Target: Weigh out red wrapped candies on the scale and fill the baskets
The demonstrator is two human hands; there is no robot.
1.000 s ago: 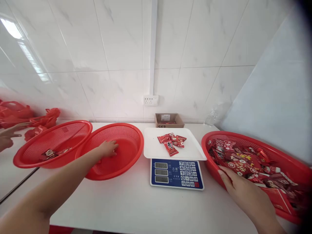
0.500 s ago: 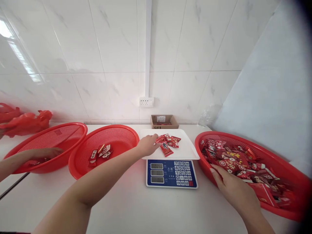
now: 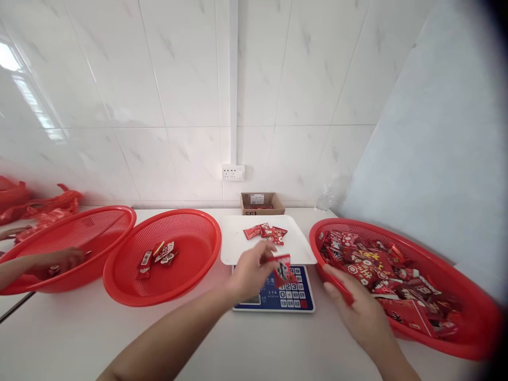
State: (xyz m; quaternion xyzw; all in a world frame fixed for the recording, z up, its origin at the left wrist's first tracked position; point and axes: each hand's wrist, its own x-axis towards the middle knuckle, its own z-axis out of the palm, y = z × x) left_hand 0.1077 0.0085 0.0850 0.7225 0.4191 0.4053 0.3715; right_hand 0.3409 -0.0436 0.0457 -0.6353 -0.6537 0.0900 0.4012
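Observation:
My left hand is closed on a small red snack packet, lifted above the keypad of the blue-and-white digital scale. Several more red packets lie on the scale's white tray. On the right, my right hand is at the near rim of a red oval basket, its thumb and finger apart with the rim showing between them. Many red packets of different sizes are heaped in that basket. The left hand partly covers the scale's display.
Left of the scale stands a red basket with several packets. Farther left, another person's hand reaches into another red basket. Red plastic bags lie behind it. A cardboard box sits behind the tray, below a wall socket.
My left hand has picked a packet off the tray and drawn it toward me over the keypad. My right hand has slid leftward along the basket rim and its fingers have parted.

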